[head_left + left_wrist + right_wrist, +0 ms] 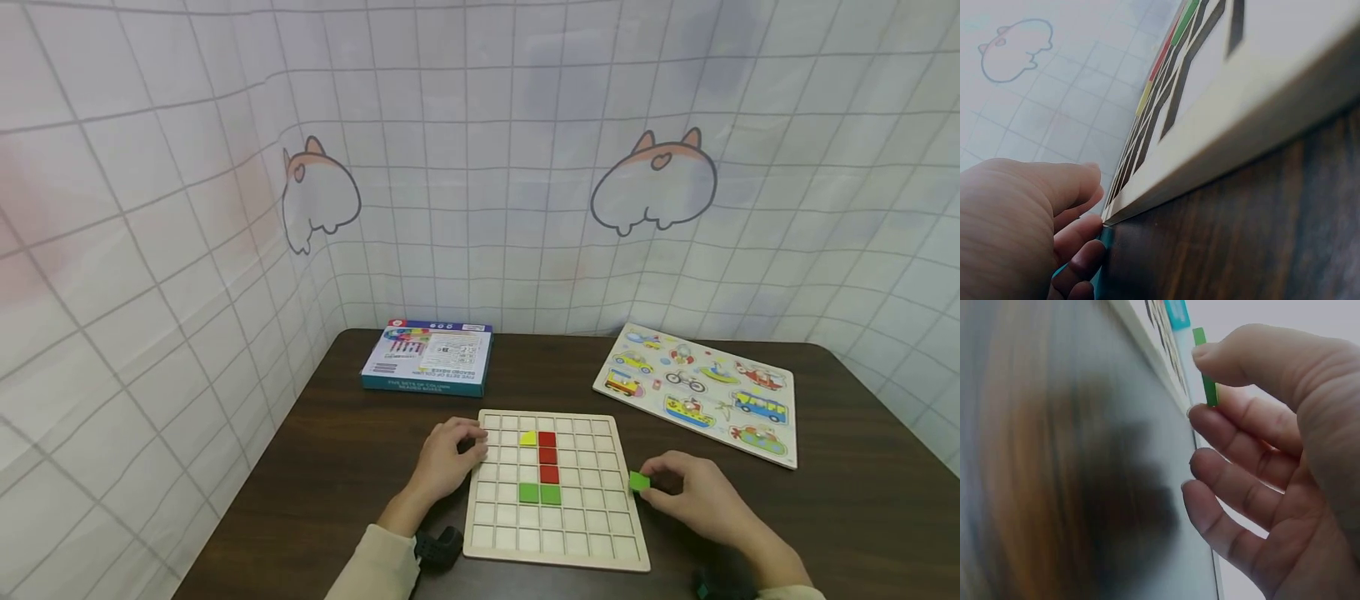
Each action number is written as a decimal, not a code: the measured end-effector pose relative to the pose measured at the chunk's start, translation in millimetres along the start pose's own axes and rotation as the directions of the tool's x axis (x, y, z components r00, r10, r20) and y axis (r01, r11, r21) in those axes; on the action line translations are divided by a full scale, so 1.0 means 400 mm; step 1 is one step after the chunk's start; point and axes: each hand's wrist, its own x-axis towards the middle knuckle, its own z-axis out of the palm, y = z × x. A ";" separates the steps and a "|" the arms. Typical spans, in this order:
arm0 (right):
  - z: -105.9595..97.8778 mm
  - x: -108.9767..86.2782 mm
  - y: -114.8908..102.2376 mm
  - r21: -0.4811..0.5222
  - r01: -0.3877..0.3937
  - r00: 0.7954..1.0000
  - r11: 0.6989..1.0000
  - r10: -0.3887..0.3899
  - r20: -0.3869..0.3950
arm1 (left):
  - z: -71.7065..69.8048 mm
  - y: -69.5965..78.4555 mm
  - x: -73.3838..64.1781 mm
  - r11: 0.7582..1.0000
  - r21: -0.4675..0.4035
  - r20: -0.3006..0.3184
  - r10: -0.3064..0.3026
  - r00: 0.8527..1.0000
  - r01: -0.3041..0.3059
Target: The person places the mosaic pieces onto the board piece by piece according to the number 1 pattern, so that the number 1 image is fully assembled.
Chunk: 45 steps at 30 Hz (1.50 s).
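A wooden grid board lies on the table, with three red square tiles in a column. A yellow piece with a slanted side sits left of the top red tile. Two green square tiles lie side by side below the reds. My right hand pinches another green square tile between thumb and fingers, close to the board's right edge. My left hand is at the board's left edge; in the left wrist view its loosely bent fingers are right at a corner of the board.
A boxed set lies at the back left of the dark table. A picture puzzle board with vehicles lies at the back right. A white checked curtain hangs behind the table.
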 end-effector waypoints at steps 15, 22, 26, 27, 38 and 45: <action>0.049 0.013 -0.067 0.158 0.103 0.994 0.982 -0.107 0.018 | 0.001 0.004 -0.003 1.000 0.000 -0.005 -0.019 1.000 0.019; 0.076 0.014 -0.083 0.165 0.167 0.985 0.972 -0.172 0.016 | -0.001 0.006 -0.003 1.000 -0.003 0.005 -0.020 1.000 0.020; 0.086 0.016 -0.092 0.154 0.196 0.979 0.968 -0.201 0.019 | -0.002 0.007 -0.003 1.000 -0.007 0.006 -0.021 1.000 0.021; 0.088 0.016 -0.093 0.152 0.202 0.978 0.967 -0.207 0.017 | -0.002 0.007 -0.003 1.000 -0.007 0.006 -0.022 1.000 0.022; 0.113 0.027 -0.113 0.053 0.207 0.978 0.977 -0.209 0.021 | 0.000 0.004 0.001 1.000 0.007 0.001 -0.016 1.000 0.016; 0.127 0.037 -0.123 0.058 0.205 0.977 0.977 -0.208 0.045 | 0.000 0.005 0.000 1.000 0.004 0.005 -0.029 1.000 0.029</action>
